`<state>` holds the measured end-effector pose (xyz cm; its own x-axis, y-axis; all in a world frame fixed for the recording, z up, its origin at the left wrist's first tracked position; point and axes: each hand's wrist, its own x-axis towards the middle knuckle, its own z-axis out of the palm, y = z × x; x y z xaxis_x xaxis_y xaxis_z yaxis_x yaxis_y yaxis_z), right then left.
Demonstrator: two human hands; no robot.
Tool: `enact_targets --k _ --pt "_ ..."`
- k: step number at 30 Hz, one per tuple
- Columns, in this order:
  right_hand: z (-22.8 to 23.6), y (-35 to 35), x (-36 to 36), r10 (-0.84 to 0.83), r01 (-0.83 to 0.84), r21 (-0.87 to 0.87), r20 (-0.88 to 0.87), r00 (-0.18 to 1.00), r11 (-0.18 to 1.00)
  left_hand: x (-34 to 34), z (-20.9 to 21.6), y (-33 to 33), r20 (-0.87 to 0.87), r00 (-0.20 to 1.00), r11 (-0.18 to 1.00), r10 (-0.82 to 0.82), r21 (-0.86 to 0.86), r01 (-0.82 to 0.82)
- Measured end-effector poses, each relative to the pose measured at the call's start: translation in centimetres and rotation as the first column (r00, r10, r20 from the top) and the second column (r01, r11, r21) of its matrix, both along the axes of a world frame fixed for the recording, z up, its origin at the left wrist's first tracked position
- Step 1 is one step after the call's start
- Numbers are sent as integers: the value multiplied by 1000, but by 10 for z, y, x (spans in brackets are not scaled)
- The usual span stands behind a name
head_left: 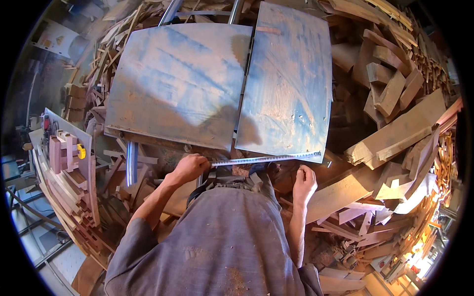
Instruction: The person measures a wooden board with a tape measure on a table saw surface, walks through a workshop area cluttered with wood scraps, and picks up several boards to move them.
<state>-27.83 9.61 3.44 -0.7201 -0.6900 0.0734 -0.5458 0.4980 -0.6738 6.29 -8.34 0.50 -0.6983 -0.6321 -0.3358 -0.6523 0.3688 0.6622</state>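
Note:
My left hand (191,167) is closed at the near edge of a metal-topped table, wrapped round the end of a tape measure whose case is hidden. From it the pale tape blade (261,160) runs to the right along the front of the right metal panel (286,84), ending near that panel's corner. Just below the blade's far end is my right hand (304,182), its fingers curled together and apart from the blade. What those fingers hold, if anything, is hidden. A wider metal panel (177,84) lies to the left, across a narrow gap.
Wooden offcuts (390,93) are heaped on the right, with long boards (395,133) jutting toward the table. On the left stands a stack of wood strips (69,187), with a yellow tape-measure-like case (81,151) on it. A metal rail (131,163) sticks out below the left panel.

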Motion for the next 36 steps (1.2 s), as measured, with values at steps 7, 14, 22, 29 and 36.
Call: enact_targets --k 7,14,22,29,36 --pt "-18 5 10 141 -143 64 29 990 988 -1 16 -32 46 996 994 72 -82 -69" --pt "-58 25 23 220 -230 162 74 973 960 -2 9 -88 143 989 980 35 -200 -6" --pt "-94 67 34 143 -210 259 255 956 943 -1 4 -81 129 990 996 56 -75 -47" --pt "-106 73 32 92 -219 361 337 937 906 1 11 -79 120 991 990 60 -130 -44" --pt "-158 121 15 39 -231 485 374 927 843 25 18 -105 133 980 984 145 -120 -130"
